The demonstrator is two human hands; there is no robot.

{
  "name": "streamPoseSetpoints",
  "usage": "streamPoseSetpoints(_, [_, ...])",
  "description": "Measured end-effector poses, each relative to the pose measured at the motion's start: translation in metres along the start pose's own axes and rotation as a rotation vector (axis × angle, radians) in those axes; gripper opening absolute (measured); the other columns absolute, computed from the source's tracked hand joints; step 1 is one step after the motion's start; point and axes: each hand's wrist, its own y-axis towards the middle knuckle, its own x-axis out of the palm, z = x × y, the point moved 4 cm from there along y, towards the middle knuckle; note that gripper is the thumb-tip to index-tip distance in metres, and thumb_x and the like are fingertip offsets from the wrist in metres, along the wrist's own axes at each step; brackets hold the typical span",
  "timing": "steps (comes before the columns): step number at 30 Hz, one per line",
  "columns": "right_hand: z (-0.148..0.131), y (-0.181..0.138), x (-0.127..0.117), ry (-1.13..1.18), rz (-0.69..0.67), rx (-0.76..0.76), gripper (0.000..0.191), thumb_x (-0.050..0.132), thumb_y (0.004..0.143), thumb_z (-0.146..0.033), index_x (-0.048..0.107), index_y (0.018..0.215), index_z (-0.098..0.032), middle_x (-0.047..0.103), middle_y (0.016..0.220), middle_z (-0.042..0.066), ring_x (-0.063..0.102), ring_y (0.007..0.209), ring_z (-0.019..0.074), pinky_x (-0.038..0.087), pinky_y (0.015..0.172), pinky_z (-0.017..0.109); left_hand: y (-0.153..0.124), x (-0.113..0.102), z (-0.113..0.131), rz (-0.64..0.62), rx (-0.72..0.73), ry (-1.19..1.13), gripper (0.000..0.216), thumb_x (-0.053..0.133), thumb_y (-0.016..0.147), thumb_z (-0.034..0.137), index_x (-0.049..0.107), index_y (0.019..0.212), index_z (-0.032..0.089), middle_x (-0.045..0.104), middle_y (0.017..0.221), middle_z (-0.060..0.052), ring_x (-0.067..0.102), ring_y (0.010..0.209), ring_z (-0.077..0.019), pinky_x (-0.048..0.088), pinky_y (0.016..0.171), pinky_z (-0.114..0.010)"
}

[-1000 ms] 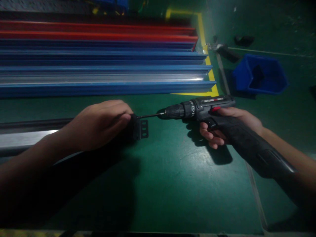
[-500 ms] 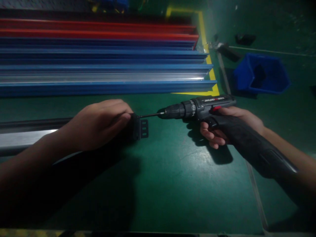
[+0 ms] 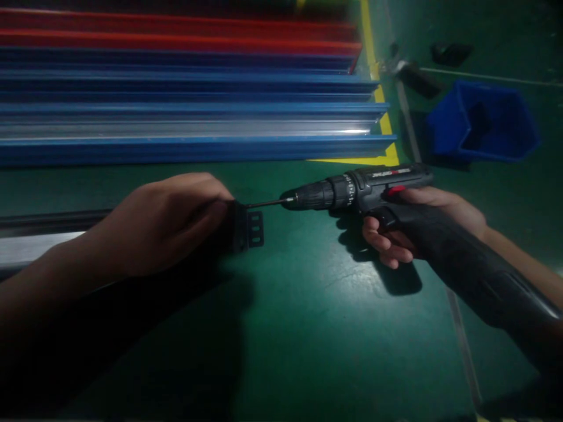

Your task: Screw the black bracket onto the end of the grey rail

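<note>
My right hand [image 3: 391, 240] is closed around the grip of a black cordless drill [image 3: 365, 190] with a red button. Its long thin bit [image 3: 266, 204] points left and meets the upper part of a black slotted bracket [image 3: 255, 229]. My left hand [image 3: 176, 225] is closed at the bracket's left side, thumb and fingers together. The bracket sits at the end of a metal profile [image 3: 41, 249], silver with dark edges, which runs left beneath my left forearm. Shadow hides the part under my left palm.
Long blue channels [image 3: 197, 149] and red channels [image 3: 176, 41] lie side by side beyond my hands, inside yellow floor tape [image 3: 391, 155]. A blue bin [image 3: 484, 123] stands at the back right, near dark objects [image 3: 417, 79]. The floor [image 3: 329, 340] is green.
The view has shifted slightly, so the channels sit higher and the bin farther right. Both hands keep their grips, and the bit still meets the bracket.
</note>
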Motion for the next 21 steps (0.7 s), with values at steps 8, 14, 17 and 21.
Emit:
streamPoseSetpoints(8, [0.0006, -0.0002, -0.0017, -0.019, 0.051, 0.016, 0.052, 0.051, 0.100, -0.052, 0.064, 0.119, -0.006, 0.070, 0.105, 0.013, 0.072, 0.089, 0.0213, 0.056, 0.089, 0.036, -0.0002, 0.0005, 0.0011, -0.023, -0.028, 0.023, 0.032, 0.038, 0.105, 0.033, 0.063, 0.102, 0.014, 0.062, 0.093, -0.005, 0.056, 0.081, -0.0177, 0.041, 0.075, -0.030])
streamPoseSetpoints(14, [0.0014, -0.0002, 0.0020, 0.007, 0.053, 0.007, 0.049, 0.051, 0.101, -0.049, 0.064, 0.119, -0.005, 0.072, 0.107, 0.015, 0.073, 0.095, 0.0217, 0.057, 0.089, 0.034, 0.0005, 0.0007, 0.0023, -0.051, -0.060, -0.018, 0.034, 0.035, 0.106, 0.035, 0.062, 0.098, 0.016, 0.063, 0.094, -0.005, 0.055, 0.082, -0.0180, 0.040, 0.075, -0.031])
streamPoseSetpoints(17, [0.0011, 0.0008, 0.0028, 0.008, 0.022, -0.001, 0.048, 0.053, 0.100, -0.047, 0.063, 0.120, -0.004, 0.071, 0.108, 0.015, 0.073, 0.095, 0.0210, 0.057, 0.090, 0.034, 0.0006, 0.0017, -0.0005, -0.033, -0.029, -0.003, 0.033, 0.036, 0.105, 0.037, 0.062, 0.096, 0.019, 0.063, 0.093, -0.005, 0.057, 0.082, -0.0199, 0.041, 0.074, -0.031])
streamPoseSetpoints(21, [0.0010, 0.0005, 0.0007, -0.001, 0.007, 0.012, 0.047, 0.054, 0.100, -0.045, 0.061, 0.121, -0.004, 0.069, 0.109, 0.014, 0.073, 0.092, 0.0206, 0.056, 0.093, 0.037, 0.0003, 0.0027, -0.0041, -0.025, -0.005, 0.013, 0.032, 0.036, 0.104, 0.038, 0.061, 0.096, 0.019, 0.064, 0.094, -0.006, 0.058, 0.084, -0.0215, 0.041, 0.075, -0.033])
